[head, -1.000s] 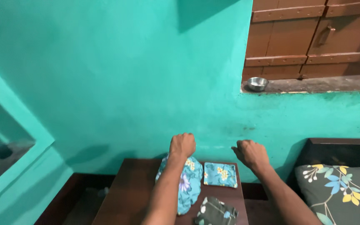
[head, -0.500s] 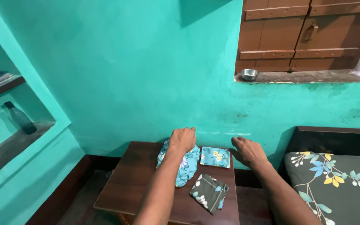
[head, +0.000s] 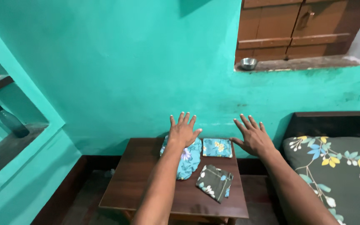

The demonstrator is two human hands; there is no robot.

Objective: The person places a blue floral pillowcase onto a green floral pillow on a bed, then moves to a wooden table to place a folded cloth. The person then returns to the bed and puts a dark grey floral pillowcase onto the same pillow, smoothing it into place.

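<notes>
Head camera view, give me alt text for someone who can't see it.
Two bare hands, left hand and right hand, are held out with fingers spread above a small dark wooden table against a teal wall. On the table lie a blue floral bundle, a folded blue floral cloth and a folded grey floral cloth.

A steel bowl (head: 248, 63) sits on the window ledge; a dark bottle (head: 9, 121) stands in the wall niche.

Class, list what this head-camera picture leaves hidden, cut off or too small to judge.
- Blue flowered cloth: top end hidden by the left hand.
- Pillow: cut off by the right edge.
- Steel bowl: too small to see inside.
- Table: legs cut off by the bottom edge.
</notes>
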